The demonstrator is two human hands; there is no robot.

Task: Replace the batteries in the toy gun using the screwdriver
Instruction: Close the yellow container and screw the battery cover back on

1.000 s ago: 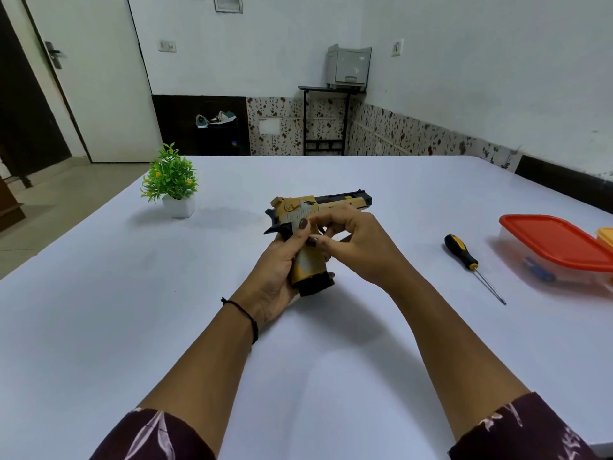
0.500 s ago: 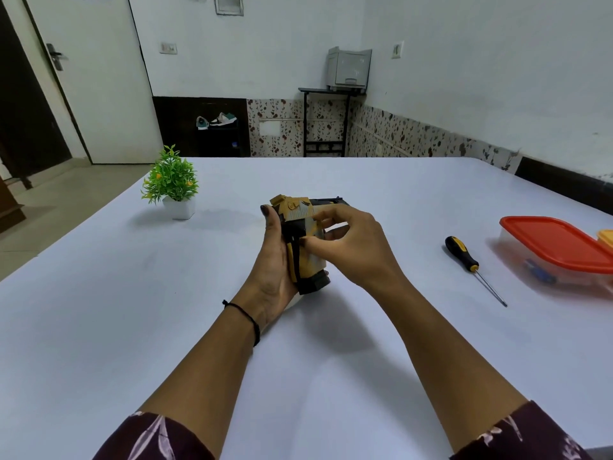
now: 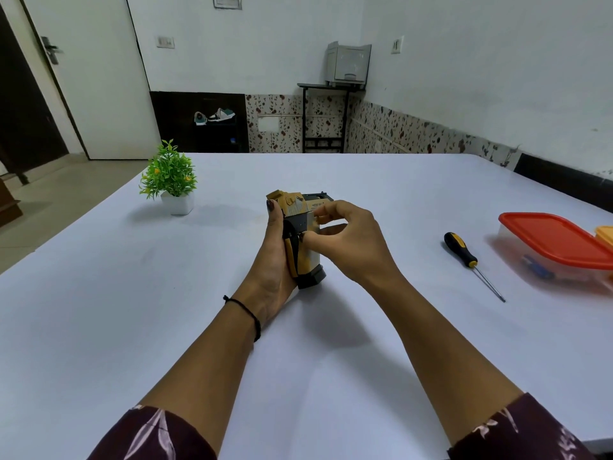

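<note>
Both hands on the toy gun, held above the middle of the white desk — left hand wrapped round the grip from the left, right hand pinching the gun's right side with thumb and fingertips. Screwdriver lies untouched on the desk to the right, near a red-lidded container. Small potted plant far left.

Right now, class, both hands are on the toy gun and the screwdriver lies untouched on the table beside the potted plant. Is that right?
Not quite. In the head view the screwdriver lies untouched on the table beside the red-lidded container, far from the potted plant. The left hand and right hand are both on the toy gun.
</note>
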